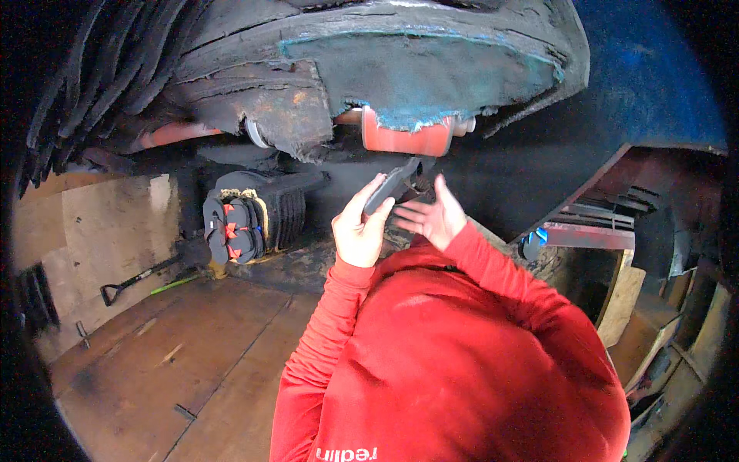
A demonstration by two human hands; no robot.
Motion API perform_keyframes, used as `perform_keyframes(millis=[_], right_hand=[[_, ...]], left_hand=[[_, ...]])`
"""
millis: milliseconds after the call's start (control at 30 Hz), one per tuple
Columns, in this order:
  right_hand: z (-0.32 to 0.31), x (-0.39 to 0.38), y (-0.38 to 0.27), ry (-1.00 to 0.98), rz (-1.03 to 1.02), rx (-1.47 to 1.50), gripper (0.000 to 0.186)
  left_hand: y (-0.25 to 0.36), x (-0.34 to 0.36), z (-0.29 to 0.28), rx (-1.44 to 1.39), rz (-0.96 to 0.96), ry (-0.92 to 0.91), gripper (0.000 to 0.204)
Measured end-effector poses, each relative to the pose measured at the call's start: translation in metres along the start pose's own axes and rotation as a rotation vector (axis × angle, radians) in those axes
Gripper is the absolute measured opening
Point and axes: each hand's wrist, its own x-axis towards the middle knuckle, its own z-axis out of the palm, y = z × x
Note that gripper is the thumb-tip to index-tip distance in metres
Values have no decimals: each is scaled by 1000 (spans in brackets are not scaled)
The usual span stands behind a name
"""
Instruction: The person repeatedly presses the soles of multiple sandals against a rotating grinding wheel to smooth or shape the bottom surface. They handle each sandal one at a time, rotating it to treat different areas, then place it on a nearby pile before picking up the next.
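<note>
My left hand (359, 232) grips a dark, flat, sole-shaped piece (390, 187) between thumb and fingers, its upper end tilted away to the right. Just above that piece is a red-orange drum or wheel (408, 138), partly covered by ragged, dust-coated cloth (419, 81). Whether the piece touches the drum, I cannot tell. My right hand (440, 219) is beside the piece with its fingers stretched apart and nothing in them. A dark, frayed bit (420, 185) shows between the piece and my right hand.
At the left stands a stack of black soles (235, 229) with red parts. A long-handled tool (138, 281) leans by the wooden board wall (115, 231). Brown panels cover the floor (177, 362). A dark machine panel (523, 177) and wooden boards (620, 304) are on the right.
</note>
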Motion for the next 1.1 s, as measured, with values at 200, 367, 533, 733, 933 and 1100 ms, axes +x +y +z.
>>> perform_keyframes(millis=[200, 367, 533, 733, 933, 1100], right_hand=[[12, 44, -11, -215, -78, 77, 41], [19, 38, -18, -247, 10, 146, 31], [23, 9, -35, 119, 163, 20, 46], [54, -1, -32, -44, 135, 40, 37], [69, -16, -21, -205, 75, 133, 34], [78, -36, -17, -268, 88, 60, 33]], left_hand=[[32, 28, -10, 496, 168, -152, 30], [34, 49, 4, 516, 63, -204, 27], [34, 55, 23, 587, -110, -265, 29], [63, 43, -1, 625, -50, -197, 29], [108, 29, -4, 654, 33, -193, 26], [128, -4, -20, 660, 41, -182, 26]])
